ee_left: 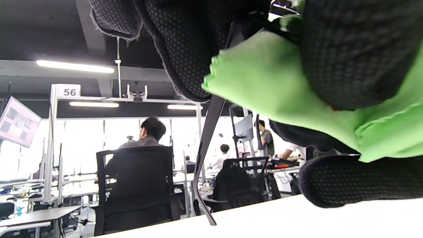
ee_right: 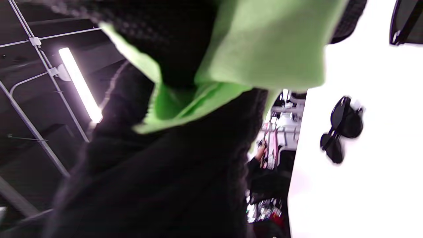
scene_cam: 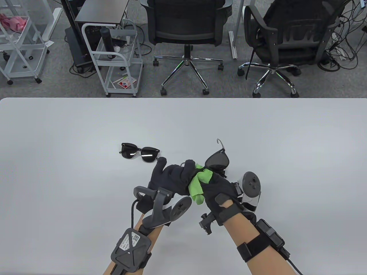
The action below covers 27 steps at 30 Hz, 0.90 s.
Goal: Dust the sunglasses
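Over the white table (scene_cam: 57, 172), I wipe a pair of sunglasses (scene_cam: 218, 161) with a green cloth (scene_cam: 199, 183); to do it well, I judge, the frame should be braced steady while the cloth works one lens in light strokes, never pressing on the thin arms. My left hand (scene_cam: 172, 177) is curled closed around the frame's near side, one temple arm hanging below it. My right hand (scene_cam: 219, 190) is closed on the bunched cloth, fingers pinching it against the glasses. A second pair of sunglasses (scene_cam: 139, 151) lies flat on the table, just beyond my left hand.
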### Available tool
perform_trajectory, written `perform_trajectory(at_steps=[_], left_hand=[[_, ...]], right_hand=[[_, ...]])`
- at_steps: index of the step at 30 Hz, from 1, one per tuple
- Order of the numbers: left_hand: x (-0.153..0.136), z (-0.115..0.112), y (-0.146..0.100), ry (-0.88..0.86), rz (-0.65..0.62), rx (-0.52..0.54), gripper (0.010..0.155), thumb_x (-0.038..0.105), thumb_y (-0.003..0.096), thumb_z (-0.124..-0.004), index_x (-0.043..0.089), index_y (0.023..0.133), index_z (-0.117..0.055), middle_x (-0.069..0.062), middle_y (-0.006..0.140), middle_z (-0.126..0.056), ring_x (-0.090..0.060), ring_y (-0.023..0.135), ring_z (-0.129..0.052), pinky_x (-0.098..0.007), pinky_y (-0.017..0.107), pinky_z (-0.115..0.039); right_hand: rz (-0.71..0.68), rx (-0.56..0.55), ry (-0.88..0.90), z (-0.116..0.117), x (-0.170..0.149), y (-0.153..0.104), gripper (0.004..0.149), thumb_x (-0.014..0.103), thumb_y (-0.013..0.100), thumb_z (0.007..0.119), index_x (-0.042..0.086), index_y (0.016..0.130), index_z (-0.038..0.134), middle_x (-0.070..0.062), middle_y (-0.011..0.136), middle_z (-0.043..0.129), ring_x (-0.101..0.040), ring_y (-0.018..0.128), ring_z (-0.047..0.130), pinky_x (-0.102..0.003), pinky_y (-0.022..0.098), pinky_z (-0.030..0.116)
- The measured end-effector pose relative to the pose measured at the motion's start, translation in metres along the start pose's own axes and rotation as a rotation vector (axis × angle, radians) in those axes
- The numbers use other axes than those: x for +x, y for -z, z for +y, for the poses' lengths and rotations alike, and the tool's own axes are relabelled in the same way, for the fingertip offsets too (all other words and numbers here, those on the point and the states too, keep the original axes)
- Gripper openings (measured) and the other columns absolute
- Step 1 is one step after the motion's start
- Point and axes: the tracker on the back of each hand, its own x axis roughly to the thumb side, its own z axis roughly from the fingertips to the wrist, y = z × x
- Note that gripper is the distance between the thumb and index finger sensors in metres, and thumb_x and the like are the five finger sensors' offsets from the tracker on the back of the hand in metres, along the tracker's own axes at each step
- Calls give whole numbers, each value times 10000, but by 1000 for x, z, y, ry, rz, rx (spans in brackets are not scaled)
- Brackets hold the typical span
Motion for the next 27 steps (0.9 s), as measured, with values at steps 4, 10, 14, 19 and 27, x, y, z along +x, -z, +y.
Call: perform_trajectory(at_steps=[4, 10, 14, 19, 27], left_hand=[[-2, -1, 1, -37, 15, -5, 908, 660, 205, -942, 293, 990, -671, 208, 736, -954, -52, 732, -1059, -493, 770, -666], [-6, 0, 2, -56, 36, -10, 904, 669, 201, -940, 296, 984, -685, 211, 721, -963, -43, 713, -1068, -486, 765, -677], [-6, 0, 1, -38, 35, -14, 909, 686, 202, -943, 303, 984, -681, 214, 724, -959, -44, 719, -1065, -486, 764, -678], [1, 0, 0, -23, 19, -10, 963, 700, 204, -924, 276, 1003, -594, 211, 711, -964, -38, 709, -1073, -479, 761, -687], [-7, -2, 1, -100, 71, -45, 947, 714, 183, -925, 306, 993, -649, 230, 693, -971, -34, 702, -1077, -475, 754, -697]], right_hand=[[0, -50, 12, -2, -1, 2, 374, 381, 352, 1007, 174, 658, 943, 10, 579, 1052, -253, 546, 1069, -570, 552, 766], [0, 74, 99, -4, -4, 5, 424, 411, 460, 820, 120, 749, 926, -51, 680, 1035, -318, 636, 1030, -604, 571, 722], [22, 135, 93, -3, -6, 5, 424, 293, 423, 883, 126, 812, 872, -58, 756, 988, -331, 707, 989, -623, 578, 696], [20, 14, 8, -2, -1, 2, 396, 332, 365, 977, 150, 708, 901, -22, 627, 1012, -282, 580, 1030, -587, 558, 739], [-1, 77, 47, -3, -2, 2, 442, 413, 474, 777, 94, 746, 919, -74, 656, 1029, -326, 598, 1030, -604, 560, 725]])
